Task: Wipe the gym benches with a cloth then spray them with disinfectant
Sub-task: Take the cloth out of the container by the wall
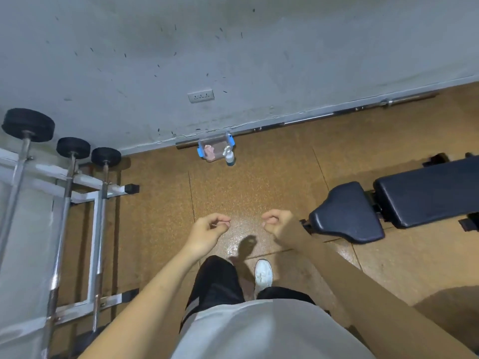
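A clear plastic box (217, 141) with blue clips sits on the floor against the wall, with a pink cloth (209, 151) inside it. A small spray bottle (229, 156) with a white trigger stands right beside the box. A dark padded gym bench (404, 200) lies at the right, its seat pad nearest me. My left hand (210, 230) and my right hand (278, 224) are held out in front of me above the floor. Both have curled fingers and hold nothing. They are well short of the box and bottle.
A white rack (77, 187) with upright barbells and black weight plates fills the left side. A long steel bar (324, 116) lies along the foot of the grey wall. My legs and a white shoe (263, 274) are below. The floor is brown speckled matting.
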Demonstrator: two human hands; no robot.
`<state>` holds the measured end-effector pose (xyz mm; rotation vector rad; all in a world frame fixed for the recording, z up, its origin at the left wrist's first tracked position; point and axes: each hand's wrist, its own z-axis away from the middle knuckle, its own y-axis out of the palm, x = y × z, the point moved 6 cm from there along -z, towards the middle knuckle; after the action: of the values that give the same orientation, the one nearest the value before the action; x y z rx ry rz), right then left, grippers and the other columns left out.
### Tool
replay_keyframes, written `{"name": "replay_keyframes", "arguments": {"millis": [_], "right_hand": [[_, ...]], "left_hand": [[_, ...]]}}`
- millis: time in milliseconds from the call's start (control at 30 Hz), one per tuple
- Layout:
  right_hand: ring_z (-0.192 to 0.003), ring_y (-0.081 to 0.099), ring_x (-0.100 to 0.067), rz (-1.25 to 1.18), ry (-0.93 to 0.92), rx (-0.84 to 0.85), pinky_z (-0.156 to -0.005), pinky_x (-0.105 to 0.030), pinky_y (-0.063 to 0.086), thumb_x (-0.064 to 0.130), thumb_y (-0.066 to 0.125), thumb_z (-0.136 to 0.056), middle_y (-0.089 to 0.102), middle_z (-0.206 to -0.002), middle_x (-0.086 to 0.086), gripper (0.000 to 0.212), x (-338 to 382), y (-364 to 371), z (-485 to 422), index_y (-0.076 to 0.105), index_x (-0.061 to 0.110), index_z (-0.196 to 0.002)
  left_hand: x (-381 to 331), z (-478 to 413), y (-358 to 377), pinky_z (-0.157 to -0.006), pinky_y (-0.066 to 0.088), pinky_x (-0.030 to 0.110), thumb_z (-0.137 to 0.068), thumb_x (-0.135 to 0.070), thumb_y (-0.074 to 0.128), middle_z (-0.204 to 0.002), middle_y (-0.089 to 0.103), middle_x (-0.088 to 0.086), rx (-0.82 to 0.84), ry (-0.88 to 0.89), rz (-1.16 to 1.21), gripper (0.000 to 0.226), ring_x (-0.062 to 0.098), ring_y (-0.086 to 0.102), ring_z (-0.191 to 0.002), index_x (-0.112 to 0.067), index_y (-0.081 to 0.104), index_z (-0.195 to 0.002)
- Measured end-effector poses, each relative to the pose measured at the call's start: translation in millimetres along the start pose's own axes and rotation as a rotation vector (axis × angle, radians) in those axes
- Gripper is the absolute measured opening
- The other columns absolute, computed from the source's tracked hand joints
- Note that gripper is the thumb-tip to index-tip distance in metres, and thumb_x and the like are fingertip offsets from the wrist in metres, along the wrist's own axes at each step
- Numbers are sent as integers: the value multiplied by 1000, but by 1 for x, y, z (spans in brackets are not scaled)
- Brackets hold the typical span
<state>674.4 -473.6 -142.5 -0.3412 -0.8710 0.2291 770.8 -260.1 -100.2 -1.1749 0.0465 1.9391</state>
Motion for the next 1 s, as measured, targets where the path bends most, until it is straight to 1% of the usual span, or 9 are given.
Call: {"name": "replay_keyframes", "arguments": {"millis": [133, 300, 367, 433, 467, 567, 633, 800, 1000], "right_hand": [[-100, 66, -14, 61, 10, -7, -94, -34, 51, 28, 68, -94, 72, -105, 3, 24, 38, -29, -84, 71, 17, -115], [-110, 62, -9, 99, 94, -14, -94, -29, 50, 34, 67, -96, 68, -117, 9, 28, 64, -48, -198, 71, 23, -121], [-112, 61, -9, 107, 134, -18, -95, -28, 50, 34, 66, -96, 68, -117, 10, 28, 76, -50, -243, 70, 24, -122], [-112, 62, -10, 133, 155, 4, -97, -29, 50, 33, 66, -96, 68, -118, 8, 31, 90, -48, -291, 69, 21, -124], [-112, 63, -12, 134, 169, 23, -98, -31, 51, 32, 65, -96, 69, -118, 5, 32, 97, -47, -317, 69, 19, -125], [-107, 65, -15, 124, 209, 54, -90, -29, 54, 30, 65, -97, 70, -115, 0, 30, 112, -46, -398, 70, 16, -123], [-104, 65, -16, 145, 218, 69, -83, -24, 52, 28, 67, -96, 70, -111, -1, 27, 117, -43, -455, 72, 15, -119], [-106, 66, -16, 208, 195, 95, -95, -30, 51, 28, 69, -94, 73, -114, -1, 26, 90, -20, -617, 74, 17, -117], [-93, 64, -12, 172, 173, 36, -94, -37, 55, 26, 73, -90, 68, -103, 5, 26, 11, 15, -814, 68, 23, -116]], "left_hand": [[-19, -82, -28, -83, 46, 16, -99, -10, 64, -109, 74, 6, -2, -54, 68, 19, 14, 64, -96, -13, 76, -114], [-19, -208, -66, -85, 47, 21, -99, -10, 63, -102, 75, -1, 39, -112, 121, 19, 14, 66, -94, -18, 77, -108], [-16, -258, -84, -73, 47, 14, -100, -12, 62, -91, 70, -7, 63, -130, 122, 17, 8, 63, -83, -21, 75, -106], [-11, -308, -104, -71, 46, 7, -100, -11, 64, -96, 71, -5, 64, -150, 116, 15, 8, 64, -86, -14, 75, -109], [-7, -335, -114, -75, 46, 8, -99, -11, 65, -99, 72, -2, 64, -165, 119, 14, 11, 65, -90, -14, 76, -108], [18, -417, -139, -91, 52, 35, -94, -14, 70, -94, 75, 0, 64, -217, 96, 15, 22, 70, -91, -27, 77, -95], [40, -470, -153, -95, 54, 41, -92, -16, 70, -93, 76, 1, 20, -264, 86, 14, 23, 70, -89, -29, 77, -94], [82, -590, -169, -68, 54, 20, -95, -16, 66, -95, 73, -4, -99, -348, 159, 14, 10, 66, -79, -18, 77, -103], [183, -754, -129, -85, 60, 42, -89, -14, 68, -87, 74, 3, -163, -436, 267, 16, 20, 68, -79, -27, 74, -82]]}}
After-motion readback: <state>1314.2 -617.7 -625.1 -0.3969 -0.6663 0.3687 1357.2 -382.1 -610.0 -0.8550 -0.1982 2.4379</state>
